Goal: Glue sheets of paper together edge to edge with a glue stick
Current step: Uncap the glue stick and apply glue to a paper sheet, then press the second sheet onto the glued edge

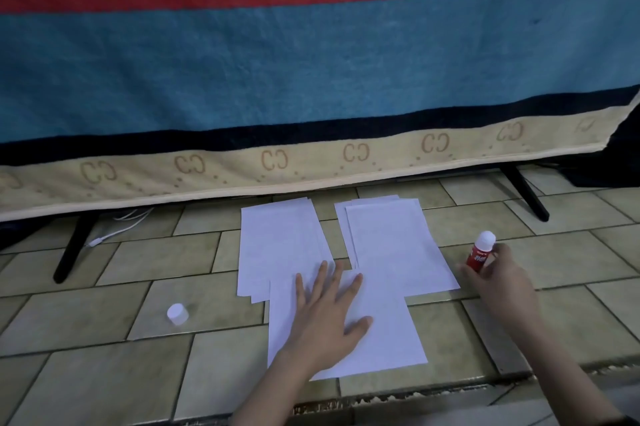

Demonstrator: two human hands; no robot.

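My left hand (327, 316) lies flat on the nearest sheet (381, 328), fingers straight and spread, pressing it to the tiled floor (104, 387). This sheet runs lengthwise away from me, and its far edge overlaps the near ends of the two stacks beyond it.

My right hand (498, 281) is off to the right of the paper, fingers curled round the glue stick (480, 254). I hold it upright by its red barrel, with the white tip pointing up and away from me. The tip looks bare, though the view is too soft for me to be sure how far the glue is wound out.

What the next stroke turns on, I judge, is this: the edge to be glued lies to the left of the stick and a little nearer to me, just past my left fingertips, running across from side to side. My right hand is the nearer one to bring the stick there, and it must cross the near corner of the right stack (394, 245) on the way. My own spread fingers sit close to that edge and could get in the way.

The left stack (277, 245) lies beyond my left hand, apart from the right stack with a strip of tile between them. The white cap (178, 314) stands on the floor well to the left, clear of the paper. Farther back, a striped blanket (311, 61) hangs above black legs (72, 245) and a white cable (117, 228).
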